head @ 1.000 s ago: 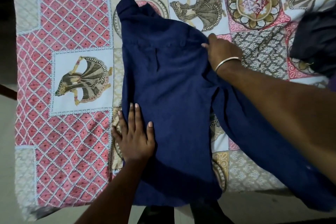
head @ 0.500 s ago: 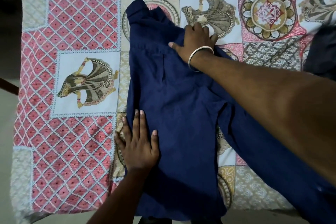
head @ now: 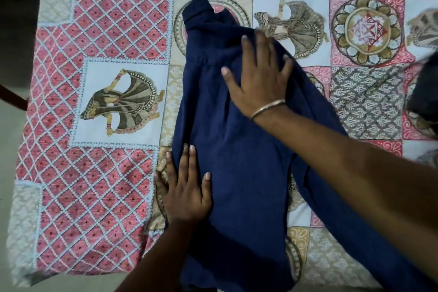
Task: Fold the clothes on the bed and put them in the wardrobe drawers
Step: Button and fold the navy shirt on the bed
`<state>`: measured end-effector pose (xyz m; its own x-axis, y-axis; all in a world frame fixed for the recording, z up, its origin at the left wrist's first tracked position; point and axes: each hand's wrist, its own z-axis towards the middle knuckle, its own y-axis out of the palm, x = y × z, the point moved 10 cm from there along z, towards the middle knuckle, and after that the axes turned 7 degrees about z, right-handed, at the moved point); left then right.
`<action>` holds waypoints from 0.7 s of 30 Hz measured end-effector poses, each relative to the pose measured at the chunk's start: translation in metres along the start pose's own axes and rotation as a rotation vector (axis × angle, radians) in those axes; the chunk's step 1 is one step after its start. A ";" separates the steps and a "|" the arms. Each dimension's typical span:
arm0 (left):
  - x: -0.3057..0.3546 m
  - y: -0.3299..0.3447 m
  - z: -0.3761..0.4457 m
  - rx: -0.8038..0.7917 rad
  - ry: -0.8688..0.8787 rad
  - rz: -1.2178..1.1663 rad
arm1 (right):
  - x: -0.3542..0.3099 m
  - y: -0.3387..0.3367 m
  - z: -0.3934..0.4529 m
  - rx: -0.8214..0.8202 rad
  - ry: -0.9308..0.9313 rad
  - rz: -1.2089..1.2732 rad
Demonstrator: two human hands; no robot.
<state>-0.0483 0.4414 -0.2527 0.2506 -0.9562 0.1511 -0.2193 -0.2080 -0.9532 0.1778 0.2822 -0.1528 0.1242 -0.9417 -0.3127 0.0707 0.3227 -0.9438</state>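
Observation:
A navy blue garment [head: 239,173] lies spread lengthwise on the patterned bedspread [head: 94,173], one part trailing off toward the lower right under my right forearm. My left hand [head: 186,192] lies flat with straight fingers on the garment's left edge, near the bed's front. My right hand [head: 259,73], a metal bangle on its wrist, presses flat with spread fingers on the garment's upper part. Neither hand holds anything.
A dark piece of clothing [head: 424,87] lies at the right edge of the bed. The bed's left edge and front edge are in view, with bare floor [head: 7,140] beyond them.
My right hand has slid from the garment's right side onto its upper middle and now lies flat there. My left hand has stayed in place. The camera has moved closer.

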 end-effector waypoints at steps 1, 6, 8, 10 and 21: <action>0.000 0.001 0.000 -0.001 -0.002 0.002 | 0.004 0.015 -0.014 -0.088 0.009 -0.026; 0.000 0.002 0.000 0.011 0.000 0.008 | 0.022 0.038 -0.051 -0.243 0.061 0.003; 0.000 0.002 -0.001 0.018 -0.002 0.015 | 0.000 0.014 -0.073 -0.169 0.023 0.044; 0.001 0.001 -0.001 0.023 0.003 0.017 | -0.013 -0.002 -0.113 -0.147 0.035 0.038; 0.001 -0.009 -0.003 0.048 0.040 -0.015 | 0.028 0.019 -0.235 -0.200 0.199 0.030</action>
<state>-0.0494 0.4416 -0.2431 0.2159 -0.9606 0.1749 -0.1698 -0.2133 -0.9621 -0.0504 0.2401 -0.2048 -0.0747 -0.9384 -0.3373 -0.1293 0.3446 -0.9298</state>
